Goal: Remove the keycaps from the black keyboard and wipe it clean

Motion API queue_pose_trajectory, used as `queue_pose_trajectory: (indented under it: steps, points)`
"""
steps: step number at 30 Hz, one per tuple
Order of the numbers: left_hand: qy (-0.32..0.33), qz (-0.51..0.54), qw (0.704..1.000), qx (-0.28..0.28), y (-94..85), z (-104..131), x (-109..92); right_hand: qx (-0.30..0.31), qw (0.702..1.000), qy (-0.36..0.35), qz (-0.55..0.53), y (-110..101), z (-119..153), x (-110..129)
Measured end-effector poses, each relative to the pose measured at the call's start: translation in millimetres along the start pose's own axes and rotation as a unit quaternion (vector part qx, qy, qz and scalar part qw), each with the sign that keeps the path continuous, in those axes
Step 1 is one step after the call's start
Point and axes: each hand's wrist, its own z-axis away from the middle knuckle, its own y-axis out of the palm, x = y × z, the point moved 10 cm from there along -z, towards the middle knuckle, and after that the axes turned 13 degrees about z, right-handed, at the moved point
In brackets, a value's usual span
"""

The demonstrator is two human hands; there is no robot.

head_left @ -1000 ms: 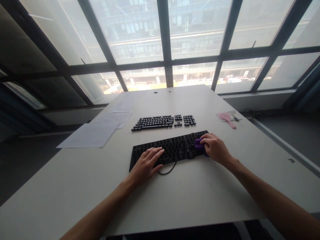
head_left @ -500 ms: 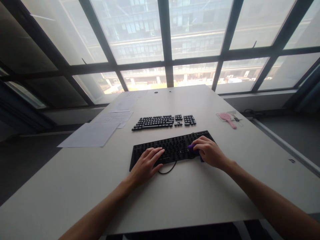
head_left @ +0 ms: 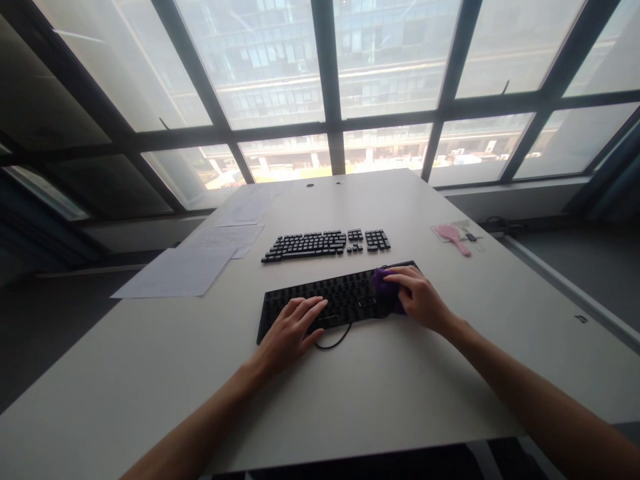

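Observation:
A black keyboard base (head_left: 345,289) without its keycaps lies on the white table (head_left: 320,407), its cable curling out at the near edge. My left hand (head_left: 293,330) rests on its left part with the fingers spread. On the right part, my right hand (head_left: 417,297) holds a purple cloth (head_left: 384,285) against the base, fingers bent over it. Beyond the base, loose black keycaps (head_left: 313,245) are laid out in keyboard order.
White paper sheets (head_left: 175,272) lie along the left side of the table. At the right are a pink brush-like object (head_left: 453,237) and a small dark item on clear plastic. Large windows stand behind the far edge.
My right hand has shifted slightly up on the base, and more of the purple cloth shows. My left hand stays in place on the base.

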Motion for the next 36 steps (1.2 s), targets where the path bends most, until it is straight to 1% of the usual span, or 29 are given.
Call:
queue_pose_trajectory:
  steps: [2, 4, 5, 6, 8, 11, 14, 16, 18, 20, 21, 25, 27, 29, 32, 33, 34, 36]
  points:
    - [0.001, -0.001, 1.000, -0.001, 0.1, 0, 0, 0.061, 0.996, -0.069, -0.021, 18, 4, 24]
    - [0.004, -0.001, 1.000, -0.004, 0.0, 0, 0, 0.107, 0.987, -0.121, -0.004, 32, 10, 41]
    - [0.005, -0.001, 1.000, -0.004, 0.1, 1, 0, 0.115, 0.985, -0.129, 0.014, 35, 11, 43]
    - [0.005, -0.002, 1.000, -0.004, 0.2, 1, 0, 0.115, 0.985, -0.123, 0.035, 35, 10, 41]
    - [0.004, -0.002, 1.000, -0.002, 0.7, 1, 1, 0.091, 0.990, -0.077, 0.079, 28, 6, 21]
    - [0.004, -0.002, 1.000, 0.001, 1.0, 1, 0, 0.045, 0.988, 0.021, 0.144, 8, 2, -29]
    - [0.007, -0.003, 1.000, 0.001, 0.8, 0, -1, -0.027, 0.972, 0.117, 0.201, -17, 3, -78]
    - [0.009, -0.005, 1.000, 0.000, 0.4, 0, -1, -0.065, 0.962, 0.158, 0.211, -26, 5, -96]
    - [0.008, -0.006, 1.000, 0.001, 0.4, 0, -1, -0.066, 0.965, 0.174, 0.184, -22, 6, -101]
    - [0.005, -0.007, 1.000, 0.005, 1.0, 0, -1, -0.040, 0.977, 0.165, 0.131, -9, 5, -89]
    - [0.002, -0.008, 1.000, 0.007, 1.3, 0, 0, -0.030, 0.983, 0.150, 0.105, -2, 4, -78]
    - [-0.006, -0.008, 1.000, 0.007, 1.3, 1, 0, -0.048, 0.996, 0.074, 0.002, 15, -9, -10]
    - [-0.013, -0.003, 1.000, -0.006, -1.0, 1, 0, -0.018, 0.999, 0.030, -0.026, 35, -19, 28]
    - [-0.023, -0.001, 0.999, -0.028, -4.8, 1, 1, 0.026, 0.999, -0.005, -0.032, 62, -29, 62]
    - [-0.028, -0.005, 0.998, -0.057, -8.7, 2, 3, 0.092, 0.993, -0.074, -0.017, 98, -37, 107]
    - [-0.029, -0.006, 0.998, -0.062, -9.2, 3, 4, 0.108, 0.989, -0.100, -0.012, 106, -37, 118]
    - [-0.029, -0.005, 0.998, -0.064, -9.3, 3, 4, 0.115, 0.987, -0.112, -0.010, 109, -37, 124]
    - [-0.035, 0.001, 0.998, -0.060, -9.1, 5, 6, 0.107, 0.987, -0.111, -0.031, 104, -35, 123]
